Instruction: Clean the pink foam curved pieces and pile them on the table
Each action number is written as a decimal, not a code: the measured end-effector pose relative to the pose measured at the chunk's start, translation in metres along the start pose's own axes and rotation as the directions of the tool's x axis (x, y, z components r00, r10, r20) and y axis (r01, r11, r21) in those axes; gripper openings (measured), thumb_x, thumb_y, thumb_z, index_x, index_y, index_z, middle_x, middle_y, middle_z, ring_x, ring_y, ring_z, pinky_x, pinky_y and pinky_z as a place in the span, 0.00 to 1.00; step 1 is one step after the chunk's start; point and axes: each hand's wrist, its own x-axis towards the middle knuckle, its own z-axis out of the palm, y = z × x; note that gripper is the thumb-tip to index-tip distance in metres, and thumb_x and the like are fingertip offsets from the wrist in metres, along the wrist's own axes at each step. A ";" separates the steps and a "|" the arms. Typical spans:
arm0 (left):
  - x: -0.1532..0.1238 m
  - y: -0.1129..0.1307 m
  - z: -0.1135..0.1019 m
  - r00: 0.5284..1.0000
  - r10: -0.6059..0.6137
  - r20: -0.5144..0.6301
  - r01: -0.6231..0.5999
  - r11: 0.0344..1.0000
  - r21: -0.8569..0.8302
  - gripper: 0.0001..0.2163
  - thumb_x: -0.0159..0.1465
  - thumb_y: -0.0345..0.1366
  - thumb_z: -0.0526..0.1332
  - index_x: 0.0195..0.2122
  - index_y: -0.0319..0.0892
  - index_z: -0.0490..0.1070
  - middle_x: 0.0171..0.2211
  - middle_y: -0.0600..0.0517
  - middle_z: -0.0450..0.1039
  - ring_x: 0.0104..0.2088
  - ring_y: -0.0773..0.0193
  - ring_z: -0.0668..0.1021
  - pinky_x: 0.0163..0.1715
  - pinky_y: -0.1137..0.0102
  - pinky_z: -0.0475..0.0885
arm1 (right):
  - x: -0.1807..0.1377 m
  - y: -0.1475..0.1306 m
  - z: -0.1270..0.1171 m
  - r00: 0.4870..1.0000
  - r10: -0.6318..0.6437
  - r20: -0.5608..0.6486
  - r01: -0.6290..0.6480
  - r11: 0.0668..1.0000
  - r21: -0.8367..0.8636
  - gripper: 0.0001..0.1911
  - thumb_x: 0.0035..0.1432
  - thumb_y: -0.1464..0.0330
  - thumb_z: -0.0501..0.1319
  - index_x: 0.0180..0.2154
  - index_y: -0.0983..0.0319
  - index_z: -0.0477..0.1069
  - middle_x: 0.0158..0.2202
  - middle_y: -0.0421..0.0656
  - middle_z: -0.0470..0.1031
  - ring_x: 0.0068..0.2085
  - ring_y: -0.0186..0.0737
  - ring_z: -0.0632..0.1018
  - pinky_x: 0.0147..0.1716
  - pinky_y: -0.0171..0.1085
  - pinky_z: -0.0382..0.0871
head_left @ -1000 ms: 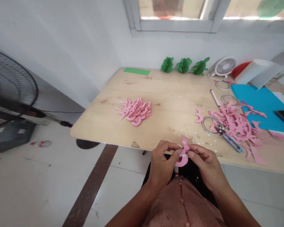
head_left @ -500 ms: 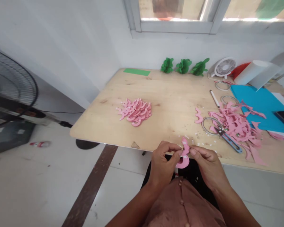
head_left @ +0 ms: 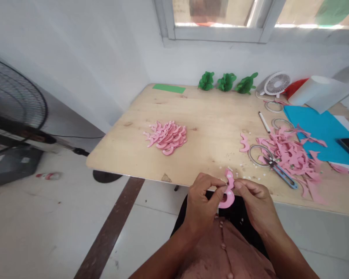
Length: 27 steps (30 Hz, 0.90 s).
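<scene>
My left hand (head_left: 202, 199) and my right hand (head_left: 254, 201) meet at the near edge of the wooden table (head_left: 209, 116). Both pinch one curved pink cutout (head_left: 228, 190) with small white tabs on it, held just in front of my chest. On the table's left half lies a heap of similar pink cutouts (head_left: 166, 136). One more loose pink cutout (head_left: 244, 142) lies to the right of centre.
Pink paper scraps (head_left: 291, 155), blue-handled scissors (head_left: 280, 170) and tape rings (head_left: 257, 154) lie at the right. Further back are a blue sheet (head_left: 317, 124), a white pen (head_left: 264, 121), a small white fan (head_left: 276, 83), three green paper pieces (head_left: 226, 81). A standing fan (head_left: 14, 104) is at the left.
The hands and the pink cutout have shifted only slightly, with the fingers working at its upper end. Nothing else on the table has moved.
</scene>
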 end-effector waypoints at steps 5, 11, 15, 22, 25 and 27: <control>-0.002 -0.003 -0.001 0.999 -0.024 0.038 0.026 0.998 -0.064 0.03 0.58 0.29 0.62 0.32 0.42 0.76 0.30 0.53 0.75 0.35 0.64 0.76 0.37 0.69 0.70 | 0.001 0.002 0.001 0.999 0.018 -0.026 -0.016 0.998 0.065 0.08 0.50 0.62 0.66 0.30 0.58 0.80 0.24 0.41 0.77 0.29 0.39 0.74 0.31 0.35 0.69; -0.002 -0.008 -0.008 0.983 -0.077 0.169 0.104 0.982 -0.159 0.07 0.57 0.31 0.64 0.37 0.42 0.76 0.34 0.51 0.75 0.37 0.63 0.76 0.40 0.68 0.70 | 0.002 0.000 0.002 0.997 0.079 -0.022 -0.073 0.976 0.203 0.05 0.48 0.64 0.68 0.29 0.56 0.80 0.26 0.40 0.79 0.30 0.40 0.75 0.32 0.36 0.68; 0.000 -0.010 -0.012 0.967 -0.111 0.230 0.157 0.968 -0.197 0.08 0.56 0.32 0.65 0.38 0.42 0.76 0.35 0.49 0.75 0.37 0.62 0.76 0.41 0.67 0.70 | 0.001 -0.002 0.002 0.993 0.114 0.007 -0.113 0.966 0.234 0.05 0.48 0.63 0.68 0.29 0.57 0.80 0.24 0.40 0.78 0.27 0.38 0.74 0.31 0.36 0.67; 0.000 -0.011 -0.012 0.961 -0.115 0.250 0.170 0.962 -0.212 0.06 0.56 0.31 0.65 0.36 0.40 0.75 0.34 0.49 0.75 0.36 0.63 0.75 0.41 0.67 0.69 | -0.001 -0.004 0.003 0.992 0.119 0.029 -0.122 0.959 0.255 0.06 0.48 0.63 0.68 0.28 0.58 0.80 0.24 0.39 0.77 0.28 0.36 0.73 0.30 0.33 0.66; 0.000 -0.010 -0.012 0.963 -0.110 0.245 0.161 0.968 -0.195 0.06 0.56 0.30 0.65 0.35 0.40 0.75 0.34 0.50 0.75 0.35 0.64 0.75 0.40 0.68 0.69 | -0.001 -0.004 0.003 0.995 0.103 0.021 -0.105 0.960 0.261 0.06 0.48 0.63 0.68 0.28 0.58 0.80 0.23 0.38 0.77 0.27 0.36 0.73 0.29 0.33 0.65; 0.001 -0.009 -0.012 0.965 -0.105 0.240 0.150 0.972 -0.180 0.06 0.56 0.30 0.64 0.35 0.40 0.75 0.34 0.50 0.75 0.35 0.64 0.76 0.39 0.69 0.69 | -0.001 -0.002 0.003 0.994 0.107 0.026 -0.110 0.958 0.263 0.06 0.48 0.63 0.68 0.28 0.57 0.80 0.23 0.38 0.77 0.26 0.36 0.73 0.29 0.33 0.65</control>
